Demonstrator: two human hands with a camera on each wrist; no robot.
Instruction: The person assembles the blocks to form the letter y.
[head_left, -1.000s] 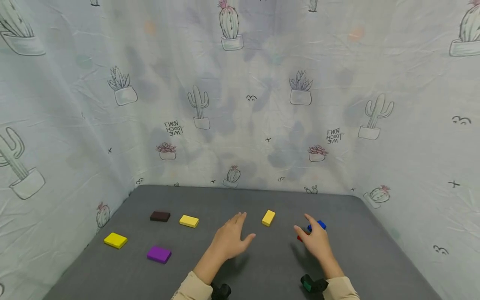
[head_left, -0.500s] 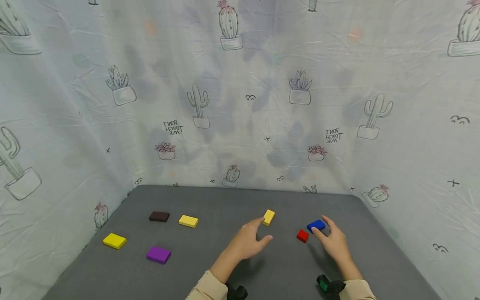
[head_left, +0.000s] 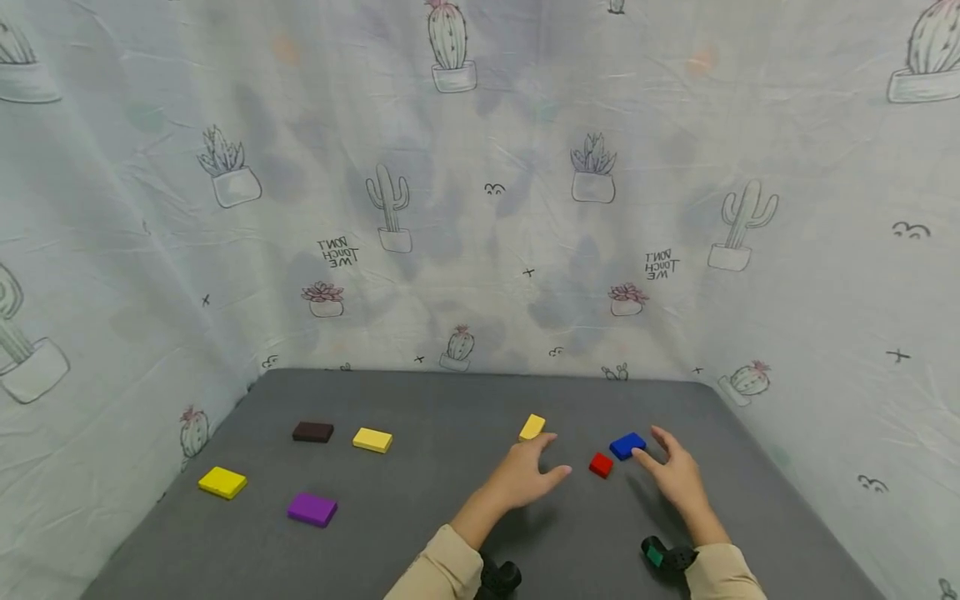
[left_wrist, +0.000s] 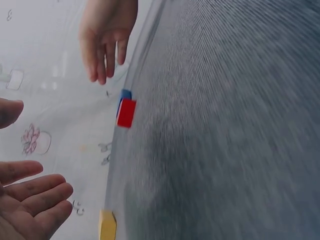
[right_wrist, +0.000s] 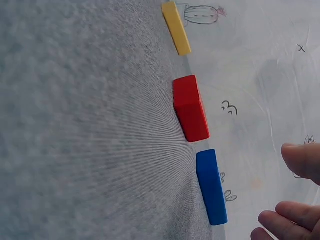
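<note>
My left hand (head_left: 519, 477) hovers over the middle of the table, thumb and fingers spread apart with nothing between them. Its fingertips overlap the near end of a yellow block (head_left: 532, 426) in the head view. On the right, my right hand (head_left: 677, 477) is held above the cloth with thumb and fingers parted and holding nothing. Its thumb tip overlaps the right corner of a blue block (head_left: 627, 446). A smaller red block (head_left: 601, 465) lies between the two hands, close to the blue one. The right wrist view shows the blue block (right_wrist: 212, 187) beside the right fingers (right_wrist: 287, 225).
On the left of the grey table (head_left: 420, 533) lie a dark brown block (head_left: 312, 432), a pale yellow block (head_left: 372, 440), a bright yellow block (head_left: 222, 482) and a purple block (head_left: 312, 509). A cactus-print curtain (head_left: 480, 208) encloses the back and sides.
Both hands have moved right: the left towards the middle yellow block, the right past the red block to the blue one. The blocks stay where they were; the head view shifts slightly.
</note>
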